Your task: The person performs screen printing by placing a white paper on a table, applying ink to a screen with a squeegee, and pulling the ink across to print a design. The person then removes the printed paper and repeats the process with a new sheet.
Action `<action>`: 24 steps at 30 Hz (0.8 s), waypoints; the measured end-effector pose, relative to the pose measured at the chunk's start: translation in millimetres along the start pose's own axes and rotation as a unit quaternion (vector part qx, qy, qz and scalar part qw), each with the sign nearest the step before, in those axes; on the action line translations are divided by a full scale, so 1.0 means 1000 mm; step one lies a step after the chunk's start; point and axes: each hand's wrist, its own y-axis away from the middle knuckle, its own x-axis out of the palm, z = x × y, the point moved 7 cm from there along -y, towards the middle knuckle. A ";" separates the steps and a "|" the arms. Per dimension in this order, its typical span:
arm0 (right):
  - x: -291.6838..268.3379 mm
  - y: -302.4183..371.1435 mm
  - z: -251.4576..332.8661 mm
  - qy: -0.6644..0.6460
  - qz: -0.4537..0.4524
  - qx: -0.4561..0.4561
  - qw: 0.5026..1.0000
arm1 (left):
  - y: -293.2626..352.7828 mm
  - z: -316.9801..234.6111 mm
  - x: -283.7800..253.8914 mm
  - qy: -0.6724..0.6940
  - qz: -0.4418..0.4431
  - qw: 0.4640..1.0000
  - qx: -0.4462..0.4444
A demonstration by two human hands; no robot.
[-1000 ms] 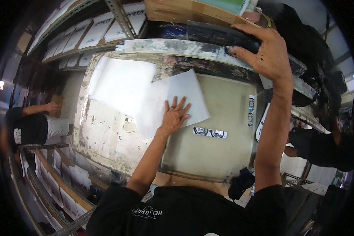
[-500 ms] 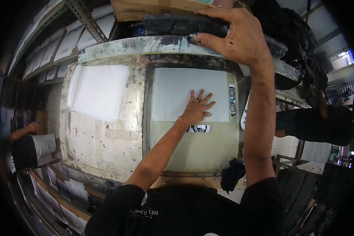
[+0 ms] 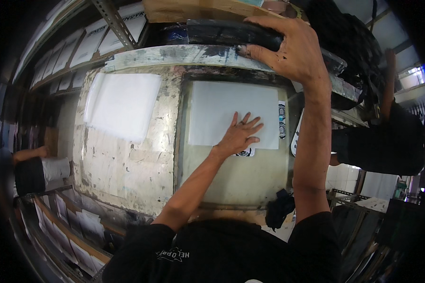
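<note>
My left hand point(image 3: 239, 136) lies flat with fingers spread on a white sheet point(image 3: 215, 111), near its lower edge. Beneath the sheet is a dark-framed panel with a pale, greenish surface point(image 3: 222, 179). One patterned label strip point(image 3: 282, 120) shows along the sheet's right edge. Another patterned label point(image 3: 245, 152) peeks out below it, partly covered by sheet and hand. At the back ledge my right hand point(image 3: 297, 52) is wrapped round a long black bar point(image 3: 222, 33), thumb on the near side and fingers on the far side.
Left of the panel, a stack of white sheets point(image 3: 123, 106) rests on a worn, paint-stained board point(image 3: 127, 165). A cardboard box point(image 3: 189, 10) stands behind the ledge point(image 3: 165, 54). Dark cloth point(image 3: 279, 210) hangs at the near right corner. Other people are at far left and right.
The white sheet has slid slightly toward me under my left hand, covering more of the lower label. My right hand stays round the black bar. The whole view has shifted a little.
</note>
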 end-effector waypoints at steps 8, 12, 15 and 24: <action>0.016 0.090 0.050 -0.020 -0.026 -0.013 0.999 | 0.139 0.016 -0.213 0.367 -0.589 0.719 -0.033; 0.058 0.157 0.070 -0.059 0.017 0.026 0.998 | 0.212 0.040 -0.192 0.392 -0.547 0.719 -0.170; 0.106 0.185 0.057 -0.141 0.124 0.118 0.975 | 0.253 0.056 -0.146 0.378 -0.526 0.727 -0.225; 0.210 0.246 0.043 -0.059 0.264 0.104 0.957 | 0.290 0.086 -0.112 0.007 -0.441 0.842 -0.312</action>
